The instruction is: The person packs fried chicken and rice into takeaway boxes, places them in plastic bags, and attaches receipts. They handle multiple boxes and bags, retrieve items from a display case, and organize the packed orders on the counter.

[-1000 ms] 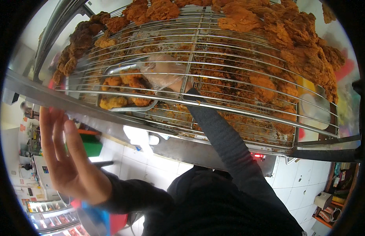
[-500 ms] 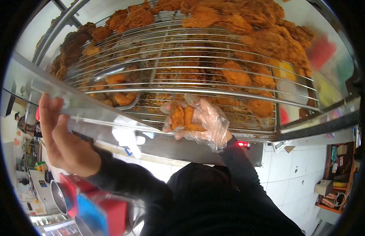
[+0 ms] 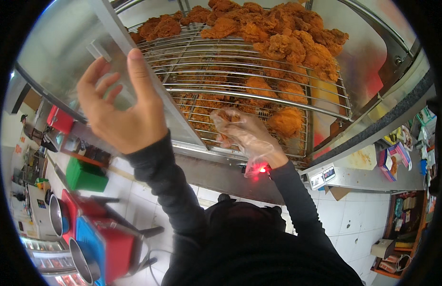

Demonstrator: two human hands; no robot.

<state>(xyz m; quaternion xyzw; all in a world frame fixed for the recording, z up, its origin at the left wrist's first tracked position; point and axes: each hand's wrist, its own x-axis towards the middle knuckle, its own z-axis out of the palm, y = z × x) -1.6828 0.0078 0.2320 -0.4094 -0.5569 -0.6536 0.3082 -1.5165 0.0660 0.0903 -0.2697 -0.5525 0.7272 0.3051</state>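
My bare left hand (image 3: 125, 102) is raised in front of a clear sliding door (image 3: 175, 109) of a fried chicken cabinet. Its fingers are spread and slightly bent, the fingertips at or just beside the small door handle (image 3: 98, 50); contact is hard to judge. A clear plastic glove covers my right hand (image 3: 253, 136), whose fingers are curled round a piece of fried chicken (image 3: 229, 114), mostly hidden by the glove. This hand is at the cabinet opening, below the front bar of the wire rack (image 3: 221, 93). A loose piece of fried chicken (image 3: 285, 121) lies just right of it on the lower level.
Fried chicken pieces (image 3: 283, 47) are heaped along the back and right of the upper rack. Lower left are red and blue boxes (image 3: 113, 245), metal bowls (image 3: 85, 262) and a green crate (image 3: 86, 175). A counter (image 3: 354, 174) and shelf (image 3: 406, 224) stand right.
The sliding door has moved right, covering the cabinet's left part, and my left hand has moved right with it. My right hand still holds chicken and has turned more palm-down. The view has shifted.
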